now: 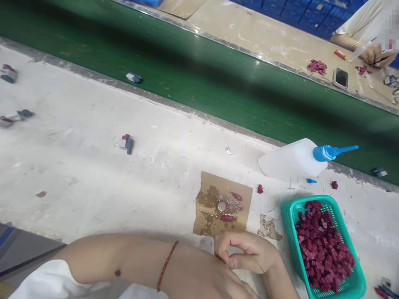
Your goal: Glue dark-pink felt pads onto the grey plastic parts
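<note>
My left hand (205,274) reaches in from the left at the bottom of the head view, a red cord on its wrist; its fingertips are hidden. Beside and partly behind it, my right hand (249,251) has thumb and index finger curled together; anything between them is too hidden to make out. Just above both hands lies a stained cardboard piece (245,207) with a round metal cap (222,206) and dark red pieces (227,218) on it. To the right stands a green basket (288,224) heaped with dark red pieces (324,249).
A white bottle (291,160) with a blue nozzle lies by the green conveyor (187,70). Small grey and red assemblies (127,144) are scattered on the white table (77,166). Across the conveyor, another person's hands (374,54) work near a phone (341,78).
</note>
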Action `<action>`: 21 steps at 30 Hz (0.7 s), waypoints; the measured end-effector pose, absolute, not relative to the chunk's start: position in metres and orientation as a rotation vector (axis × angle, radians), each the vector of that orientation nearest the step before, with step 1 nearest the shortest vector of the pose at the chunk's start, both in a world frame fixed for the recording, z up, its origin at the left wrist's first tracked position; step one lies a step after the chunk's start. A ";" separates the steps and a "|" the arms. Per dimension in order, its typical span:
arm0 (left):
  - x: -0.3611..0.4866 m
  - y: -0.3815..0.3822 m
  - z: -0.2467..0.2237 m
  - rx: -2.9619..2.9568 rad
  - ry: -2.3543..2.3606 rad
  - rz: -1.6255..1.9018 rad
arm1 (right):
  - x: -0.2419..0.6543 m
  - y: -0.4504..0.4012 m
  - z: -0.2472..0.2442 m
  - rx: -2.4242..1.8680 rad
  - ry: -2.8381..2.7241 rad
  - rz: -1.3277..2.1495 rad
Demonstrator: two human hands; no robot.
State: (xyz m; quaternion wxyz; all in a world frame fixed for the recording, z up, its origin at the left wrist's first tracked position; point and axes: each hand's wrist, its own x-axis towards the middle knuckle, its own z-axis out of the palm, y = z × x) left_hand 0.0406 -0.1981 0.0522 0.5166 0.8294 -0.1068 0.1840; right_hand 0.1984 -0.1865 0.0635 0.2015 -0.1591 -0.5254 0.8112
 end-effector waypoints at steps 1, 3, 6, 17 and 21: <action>0.041 -0.198 0.052 1.998 -0.276 0.439 | 0.199 -0.187 0.064 -0.447 -1.484 2.263; 0.039 -0.199 0.052 2.034 -0.307 0.423 | 0.199 -0.187 0.065 -0.442 -1.505 2.252; 0.034 -0.201 0.054 2.122 -0.346 0.392 | 0.200 -0.187 0.066 -0.439 -1.537 2.217; 0.042 -0.196 0.062 2.088 -0.246 0.218 | 0.201 -0.190 0.074 -0.498 -1.563 2.143; 0.038 -0.204 0.055 2.194 -0.094 0.283 | 0.201 -0.192 0.075 -0.572 -1.573 2.129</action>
